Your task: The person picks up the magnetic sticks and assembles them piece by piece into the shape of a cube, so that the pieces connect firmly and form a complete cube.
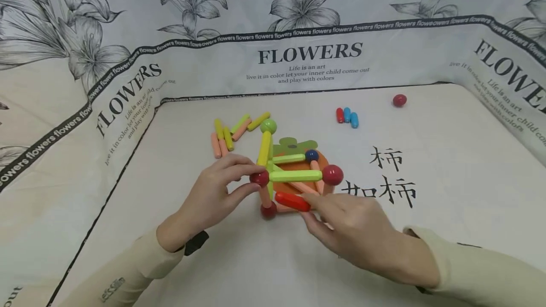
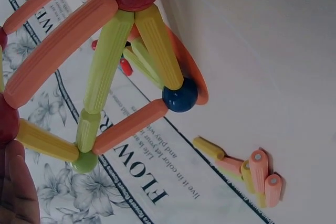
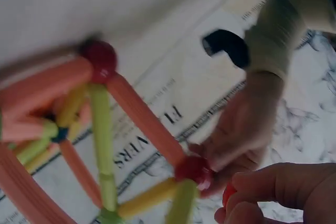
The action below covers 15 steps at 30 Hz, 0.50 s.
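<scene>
A frame of magnetic building sticks and balls stands on the cloth. My left hand [image 1: 211,195] pinches its upper near-left red ball [image 1: 259,178] between thumb and fingers. A light green stick [image 1: 295,176] runs from that ball to another red ball [image 1: 332,175]. In my right hand [image 1: 356,229] is a red building stick [image 1: 292,201], pinched at its right end, just below the green stick. A lower red ball [image 1: 268,210] sits under the left corner. From the left wrist view, salmon, yellow and green sticks meet at a dark blue ball [image 2: 180,95].
Several loose yellow, green and salmon sticks [image 1: 228,139] lie at the back left. Farther right are one short red stick [image 1: 340,115] and two blue ones [image 1: 354,120], with a loose red ball [image 1: 399,100] beyond. The cloth bears a printed orange persimmon [image 1: 325,161] beneath the frame.
</scene>
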Each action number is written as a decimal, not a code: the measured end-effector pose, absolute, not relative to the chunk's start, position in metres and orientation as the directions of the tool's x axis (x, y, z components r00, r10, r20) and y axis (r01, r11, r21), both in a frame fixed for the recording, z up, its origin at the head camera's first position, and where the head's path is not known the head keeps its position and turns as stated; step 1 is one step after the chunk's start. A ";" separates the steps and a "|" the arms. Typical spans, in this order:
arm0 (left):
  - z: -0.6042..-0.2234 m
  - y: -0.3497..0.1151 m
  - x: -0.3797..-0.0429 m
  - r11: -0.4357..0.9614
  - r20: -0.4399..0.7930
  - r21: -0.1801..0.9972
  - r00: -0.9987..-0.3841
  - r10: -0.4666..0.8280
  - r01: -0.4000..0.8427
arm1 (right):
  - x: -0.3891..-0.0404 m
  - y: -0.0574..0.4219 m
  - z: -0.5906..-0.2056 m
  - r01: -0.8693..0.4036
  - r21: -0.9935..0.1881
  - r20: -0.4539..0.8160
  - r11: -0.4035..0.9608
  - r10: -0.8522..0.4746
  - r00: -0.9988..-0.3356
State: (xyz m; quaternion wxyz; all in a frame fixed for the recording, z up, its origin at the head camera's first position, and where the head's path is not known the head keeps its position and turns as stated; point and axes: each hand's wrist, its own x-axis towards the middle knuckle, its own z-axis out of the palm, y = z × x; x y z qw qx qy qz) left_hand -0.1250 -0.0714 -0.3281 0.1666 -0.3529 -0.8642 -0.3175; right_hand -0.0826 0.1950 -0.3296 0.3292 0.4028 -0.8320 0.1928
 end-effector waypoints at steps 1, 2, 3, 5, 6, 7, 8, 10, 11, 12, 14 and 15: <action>-0.329 -0.072 -0.126 0.547 0.511 0.440 -0.699 0.500 0.712 | -0.084 0.187 -0.339 -0.787 -0.015 0.701 0.617 -0.555 -0.448; -0.329 -0.072 -0.126 0.544 0.510 0.446 -0.701 0.498 0.711 | -0.087 0.181 -0.346 -0.771 0.015 0.694 0.637 -0.562 -0.451; -0.330 -0.072 -0.127 0.540 0.510 0.451 -0.702 0.497 0.711 | -0.090 0.176 -0.352 -0.754 0.035 0.687 0.656 -0.564 -0.458; -0.331 -0.071 -0.127 0.531 0.508 0.462 -0.703 0.498 0.710 | -0.096 0.171 -0.360 -0.731 0.049 0.671 0.681 -0.565 -0.481; -0.332 -0.071 -0.127 0.528 0.506 0.467 -0.704 0.499 0.709 | -0.098 0.170 -0.363 -0.727 0.054 0.665 0.685 -0.567 -0.486; -0.332 -0.071 -0.127 0.523 0.503 0.473 -0.705 0.500 0.709 | -0.100 0.169 -0.365 -0.725 0.060 0.662 0.686 -0.571 -0.486; -0.333 -0.071 -0.128 0.521 0.500 0.474 -0.704 0.504 0.710 | -0.101 0.169 -0.366 -0.721 0.069 0.658 0.690 -0.575 -0.487; -0.332 -0.071 -0.127 0.521 0.499 0.475 -0.705 0.505 0.709 | -0.103 0.168 -0.368 -0.713 0.083 0.649 0.696 -0.581 -0.491; -0.332 -0.071 -0.127 0.519 0.500 0.475 -0.704 0.505 0.710 | -0.104 0.168 -0.369 -0.710 0.092 0.646 0.699 -0.584 -0.492; -0.331 -0.071 -0.127 0.518 0.501 0.474 -0.702 0.505 0.712 | -0.104 0.168 -0.369 -0.707 0.098 0.645 0.701 -0.585 -0.491; -0.331 -0.072 -0.128 0.509 0.508 0.476 -0.696 0.507 0.717 | -0.107 0.167 -0.371 -0.698 0.124 0.649 0.705 -0.590 -0.480; -0.330 -0.072 -0.128 0.506 0.512 0.476 -0.694 0.506 0.720 | -0.108 0.167 -0.371 -0.696 0.136 0.650 0.705 -0.594 -0.474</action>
